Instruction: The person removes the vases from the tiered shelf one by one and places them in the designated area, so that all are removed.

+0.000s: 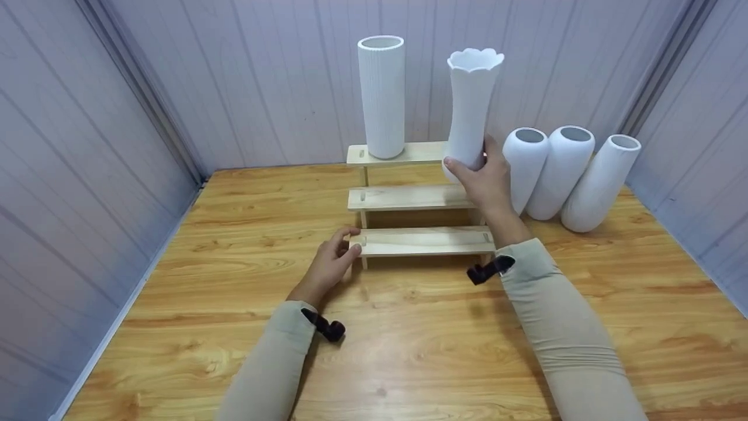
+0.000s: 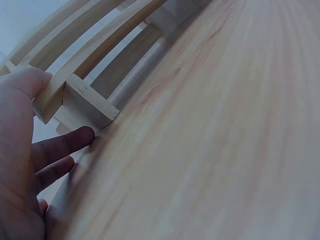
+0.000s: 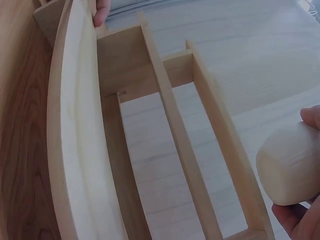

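Note:
My right hand (image 1: 489,181) grips a white vase with a scalloped rim (image 1: 474,105) around its lower part, upright, by the right half of the top tier. In the right wrist view the vase's base (image 3: 277,170) shows between the fingers, beside the top board; contact cannot be told. A three-tier pale wooden stand (image 1: 429,241) stands on the table. My left hand (image 1: 330,263) holds the left end of its lowest board; in the left wrist view two fingers (image 2: 70,145) reach out below it. A tall ribbed white cylindrical vase (image 1: 383,99) stands on the top tier's left.
Three smooth white vases (image 1: 529,164) stand close together on the wood-grain table (image 1: 234,234), right of the stand. Panelled walls (image 1: 280,76) rise behind and on both sides. Each sleeve cuff has a small black device (image 1: 489,270) on it.

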`<control>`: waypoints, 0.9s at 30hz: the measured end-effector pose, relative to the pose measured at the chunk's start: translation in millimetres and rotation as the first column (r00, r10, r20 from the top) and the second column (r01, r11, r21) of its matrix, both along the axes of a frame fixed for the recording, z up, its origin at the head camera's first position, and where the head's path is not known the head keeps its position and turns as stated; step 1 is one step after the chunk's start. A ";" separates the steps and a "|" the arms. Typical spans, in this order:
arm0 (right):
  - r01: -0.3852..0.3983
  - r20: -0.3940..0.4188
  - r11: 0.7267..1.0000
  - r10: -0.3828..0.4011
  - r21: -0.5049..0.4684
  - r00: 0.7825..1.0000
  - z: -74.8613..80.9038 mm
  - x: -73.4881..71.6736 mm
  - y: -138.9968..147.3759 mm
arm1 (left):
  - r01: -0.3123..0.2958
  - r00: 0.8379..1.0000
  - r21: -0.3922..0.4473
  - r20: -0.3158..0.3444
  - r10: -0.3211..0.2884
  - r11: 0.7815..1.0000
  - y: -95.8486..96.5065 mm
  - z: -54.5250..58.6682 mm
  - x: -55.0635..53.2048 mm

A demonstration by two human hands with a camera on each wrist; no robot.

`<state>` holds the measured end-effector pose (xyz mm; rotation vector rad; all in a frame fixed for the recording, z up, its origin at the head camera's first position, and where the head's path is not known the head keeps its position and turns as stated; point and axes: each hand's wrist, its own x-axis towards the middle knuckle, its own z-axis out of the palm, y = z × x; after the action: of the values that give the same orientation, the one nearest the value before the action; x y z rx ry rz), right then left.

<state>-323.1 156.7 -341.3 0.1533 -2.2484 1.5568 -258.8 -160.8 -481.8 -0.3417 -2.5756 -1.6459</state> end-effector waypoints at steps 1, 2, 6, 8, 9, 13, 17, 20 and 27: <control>0.001 0.001 1.000 -0.001 -0.008 1.000 0.1 1.9 0.3 | 0.002 1.000 0.007 -0.004 -0.002 1.000 0.1 -0.3 0.0; 0.000 0.001 1.000 0.000 -0.017 1.000 0.7 4.2 0.4 | 0.003 1.000 0.011 -0.008 -0.003 1.000 0.2 -0.3 0.0; -0.011 0.005 0.999 0.011 -0.042 1.000 4.4 12.8 1.6 | -0.002 1.000 0.019 -0.011 0.002 1.000 0.6 -0.2 0.1; -0.015 0.006 0.999 0.016 -0.044 1.000 5.5 17.3 2.9 | -0.004 1.000 0.014 -0.004 0.004 1.000 0.6 0.3 0.0; -0.018 0.006 0.999 0.018 -0.047 1.000 5.5 19.1 3.9 | -0.006 1.000 0.011 0.001 0.006 1.000 0.6 0.1 -0.2; -0.035 0.008 0.998 0.035 -0.050 0.999 5.0 24.5 6.7 | -0.006 1.000 0.012 -0.002 0.006 1.000 0.6 0.2 -0.4; -0.059 -0.001 0.997 0.059 -0.052 0.998 3.9 27.7 7.8 | 0.004 1.000 0.014 -0.018 -0.003 1.000 -0.5 0.4 -0.4; -0.070 -0.009 0.997 0.070 -0.045 0.998 2.2 29.8 9.8 | 0.014 1.000 0.005 -0.017 -0.013 1.000 -1.1 0.8 0.0; -0.084 0.022 0.996 0.085 -0.036 0.996 -0.6 33.6 18.5 | 0.024 1.000 0.002 -0.011 -0.024 1.000 -0.3 1.1 -0.1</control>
<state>-289.5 175.3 -341.9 0.2237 -2.2582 1.6481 -259.0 -161.1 -480.7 -0.3814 -2.5712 -1.6497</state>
